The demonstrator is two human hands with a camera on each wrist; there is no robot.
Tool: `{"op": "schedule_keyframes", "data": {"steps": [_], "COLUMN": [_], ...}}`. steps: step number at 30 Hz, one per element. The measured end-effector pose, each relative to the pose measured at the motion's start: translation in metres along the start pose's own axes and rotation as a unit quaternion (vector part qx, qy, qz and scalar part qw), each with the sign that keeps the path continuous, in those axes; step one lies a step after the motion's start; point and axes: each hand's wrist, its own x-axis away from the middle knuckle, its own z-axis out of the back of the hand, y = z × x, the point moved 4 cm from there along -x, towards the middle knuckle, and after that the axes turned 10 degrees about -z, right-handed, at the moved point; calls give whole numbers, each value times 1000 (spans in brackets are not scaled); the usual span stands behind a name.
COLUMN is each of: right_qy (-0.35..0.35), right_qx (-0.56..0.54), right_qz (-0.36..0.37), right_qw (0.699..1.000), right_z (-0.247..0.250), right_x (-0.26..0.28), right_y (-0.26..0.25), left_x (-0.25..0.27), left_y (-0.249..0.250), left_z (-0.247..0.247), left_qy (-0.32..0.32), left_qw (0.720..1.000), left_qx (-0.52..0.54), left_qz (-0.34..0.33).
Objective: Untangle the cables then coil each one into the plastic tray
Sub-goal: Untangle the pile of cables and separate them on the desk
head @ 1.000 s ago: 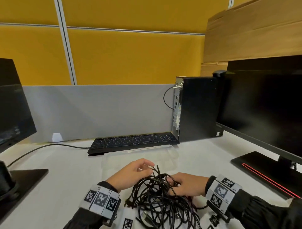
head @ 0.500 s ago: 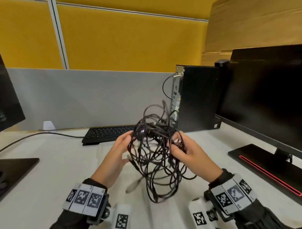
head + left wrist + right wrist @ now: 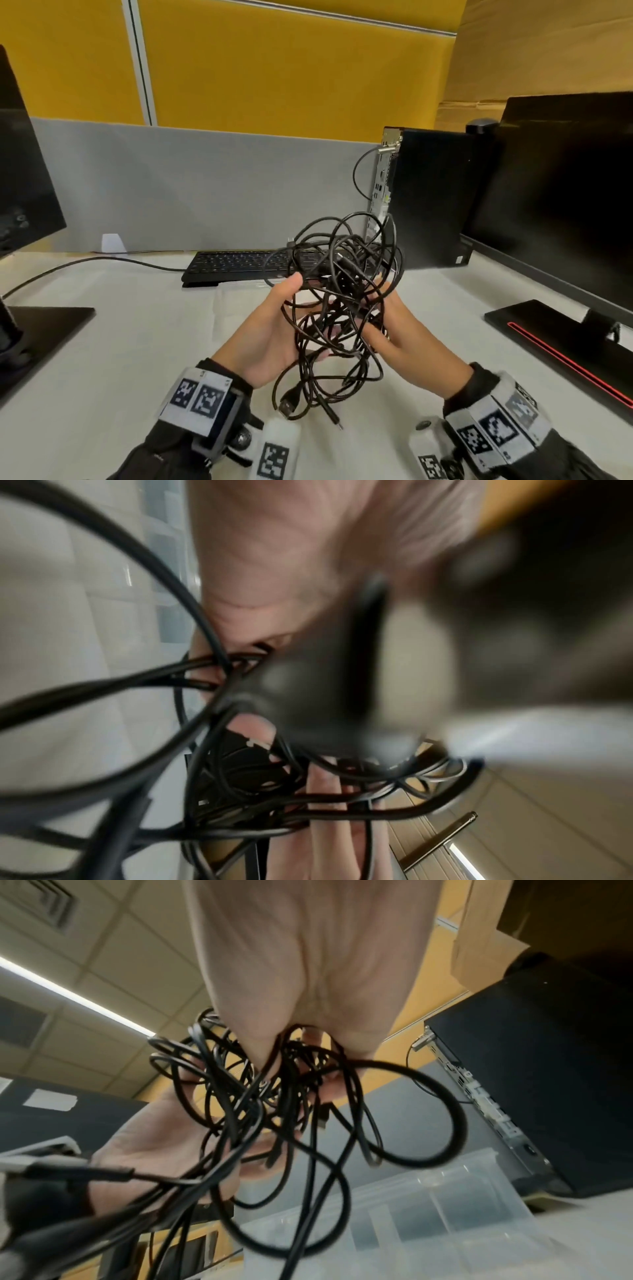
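A tangle of black cables [image 3: 339, 308] hangs in the air above the white desk, held between both hands. My left hand [image 3: 298, 308] cups its left side, thumb pinching strands at the top. My right hand [image 3: 380, 311] grips the right side with its fingers threaded among the loops. A plug end [image 3: 287, 406] and a thin jack [image 3: 334, 419] dangle below. The clear plastic tray [image 3: 233, 298] lies on the desk behind the hands, and the right wrist view shows the tray [image 3: 445, 1204] with dividers. There the right hand [image 3: 308, 988] pinches the cables [image 3: 308, 1096].
A black keyboard [image 3: 239, 265] sits just beyond the tray, with a PC tower [image 3: 431, 198] to its right. A monitor [image 3: 565, 192] and its base [image 3: 548, 335] fill the right side. Another monitor base [image 3: 41, 325] and a desk cable [image 3: 85, 262] lie at the left.
A second ago the tangle lay on the desk under both hands. It has been lifted into the air, and both hands have turned palm-up around it.
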Motion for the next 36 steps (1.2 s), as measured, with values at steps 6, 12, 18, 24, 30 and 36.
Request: {"op": "schedule_keyframes", "data": {"steps": [6, 12, 18, 24, 30, 36], "right_qy": [-36, 13, -163, -104, 13, 27], "right_qx": [-93, -247, -566, -539, -589, -580], "right_qz": [-93, -279, -262, -221, -128, -68], "right_qw": [991, 928, 765, 806, 798, 811], "right_z": [2, 21, 25, 18, 27, 35], "right_x": [-7, 0, 15, -2, -2, 0], "right_y": [8, 30, 9, 12, 21, 22], "left_x": [-4, 1, 7, 10, 10, 7], "left_y": [-8, 8, 18, 12, 27, 25], "left_z": [6, 1, -3, -18, -1, 11], "left_qy": [42, 59, 20, -91, -85, 22], "left_qw": [997, 982, 933, 893, 917, 937], "left_qx": [70, -17, -241, -377, -314, -237], "left_qz": [0, -181, -265, -229, -230, -254]}}
